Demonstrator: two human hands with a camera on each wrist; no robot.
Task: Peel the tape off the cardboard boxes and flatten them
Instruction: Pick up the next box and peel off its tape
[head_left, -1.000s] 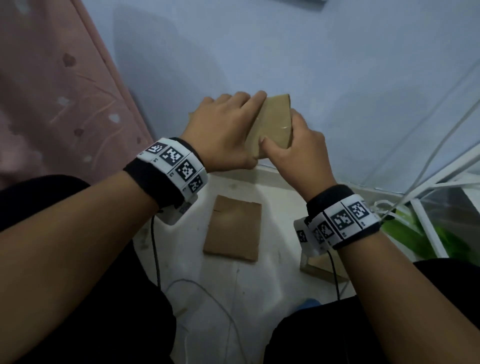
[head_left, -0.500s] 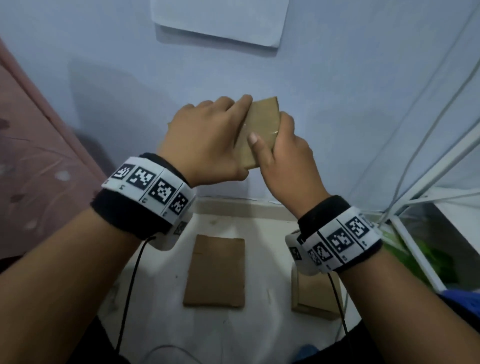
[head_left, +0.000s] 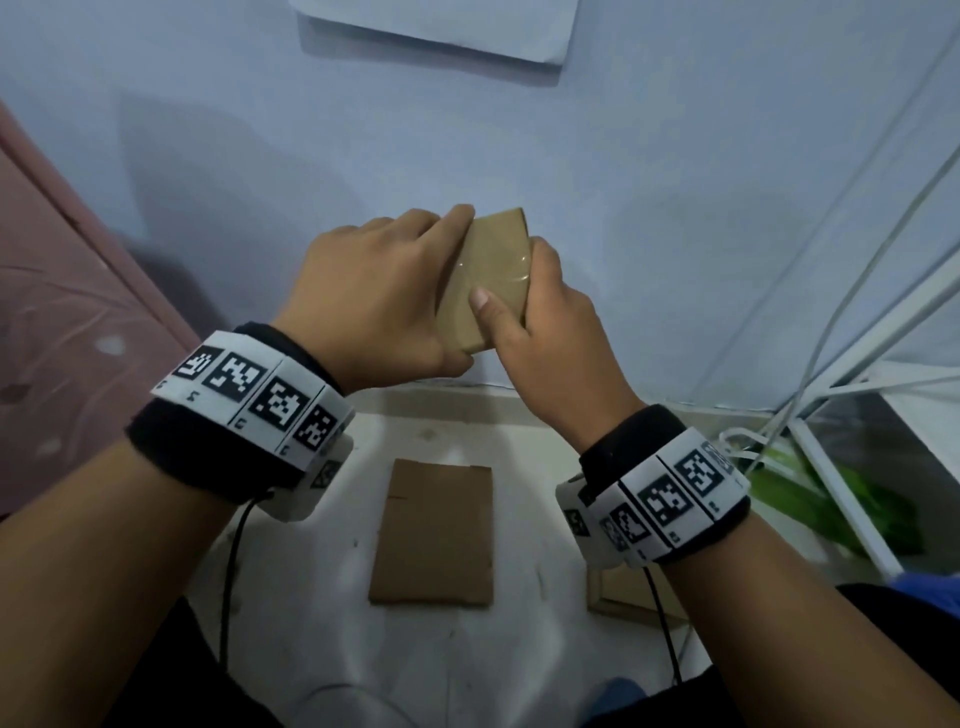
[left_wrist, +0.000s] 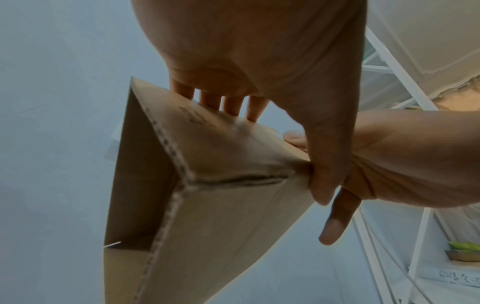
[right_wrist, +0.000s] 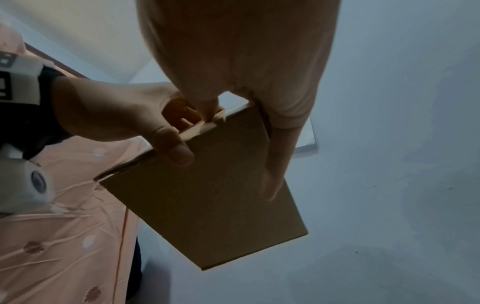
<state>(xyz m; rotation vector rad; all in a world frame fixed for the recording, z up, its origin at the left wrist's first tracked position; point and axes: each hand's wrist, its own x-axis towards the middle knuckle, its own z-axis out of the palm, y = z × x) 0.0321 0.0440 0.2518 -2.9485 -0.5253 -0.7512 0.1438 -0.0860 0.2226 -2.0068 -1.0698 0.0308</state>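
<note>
We grip the cardboard box (head_left: 485, 275) in both hands, left hand (head_left: 374, 301) and right hand (head_left: 540, 332), at chest height over the floor. Since a second ago, our right thumb has slid onto its clear tape (head_left: 493, 265): peeling is likely next.

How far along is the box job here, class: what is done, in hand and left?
Done: one flattened box lies on the floor. In hand: both hands, left and right, grip a box held up before the wall; glossy tape still shows on it, and the left wrist view shows it partly open. Left: peel that tape, flatten it, then the box under the right wrist, apparently unflattened.
</note>
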